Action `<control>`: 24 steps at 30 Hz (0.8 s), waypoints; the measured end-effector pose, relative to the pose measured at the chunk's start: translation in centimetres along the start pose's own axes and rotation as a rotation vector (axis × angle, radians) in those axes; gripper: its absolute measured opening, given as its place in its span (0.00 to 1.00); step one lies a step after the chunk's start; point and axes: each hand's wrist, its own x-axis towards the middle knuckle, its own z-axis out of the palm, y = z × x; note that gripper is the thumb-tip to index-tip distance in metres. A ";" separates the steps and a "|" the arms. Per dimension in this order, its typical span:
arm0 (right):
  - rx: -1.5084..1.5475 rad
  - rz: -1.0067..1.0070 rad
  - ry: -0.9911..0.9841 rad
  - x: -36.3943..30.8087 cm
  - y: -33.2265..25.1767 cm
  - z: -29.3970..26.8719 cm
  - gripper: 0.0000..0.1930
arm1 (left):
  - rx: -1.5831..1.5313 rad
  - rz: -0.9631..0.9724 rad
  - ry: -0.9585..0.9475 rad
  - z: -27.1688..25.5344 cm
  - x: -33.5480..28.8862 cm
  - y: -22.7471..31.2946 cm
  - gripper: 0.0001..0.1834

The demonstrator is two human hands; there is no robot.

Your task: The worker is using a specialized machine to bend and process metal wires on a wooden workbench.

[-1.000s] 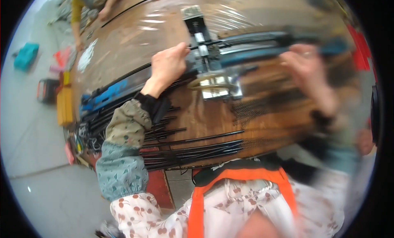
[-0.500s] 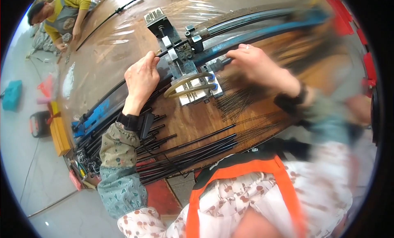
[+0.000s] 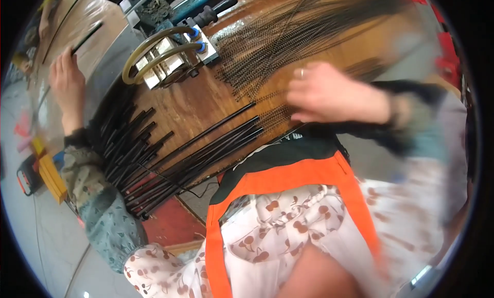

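Observation:
My left hand (image 3: 67, 87), at the far left, is closed around a thin black rod (image 3: 88, 37) whose end sticks up past the fingers. My right hand (image 3: 329, 95), slightly blurred and wearing a ring, hovers low at the near edge of the bench by some thin coil springs (image 3: 275, 115). Its fingers curl downward, and whether they grip a spring cannot be made out. Those springs stick out from the ends of a bundle of black tubes (image 3: 206, 149). Beyond my hands stands a metal clamping fixture (image 3: 167, 61) with two curved hoses.
A large heap of long coil springs (image 3: 288, 41) covers the wooden bench (image 3: 193, 105) at the back right. More short black tubes (image 3: 131, 143) lie near my left forearm. A yellow bar (image 3: 51, 177) and a black-and-red case (image 3: 30, 174) are at the far left. Another person is partly visible at upper left.
My left hand has moved left, away from the fixture, with the black rod. My right hand has let go of the fixture's handle and come nearer, to the springs. The view has shifted.

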 end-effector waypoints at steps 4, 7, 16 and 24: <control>0.002 0.025 0.122 0.5 0.9 3.9 0.09 | 0.091 -0.159 -0.264 -7.7 -2.3 8.4 0.09; 0.021 0.042 0.131 1.2 0.7 5.4 0.10 | -0.433 -0.180 -0.577 -14.0 -3.0 21.9 0.07; 0.085 0.156 0.675 -0.9 1.5 5.1 0.13 | -0.701 -0.422 -0.535 -16.1 -2.6 25.7 0.14; -0.001 0.131 0.846 -4.7 3.7 2.1 0.14 | -0.667 -0.324 -0.488 -16.4 1.7 25.3 0.16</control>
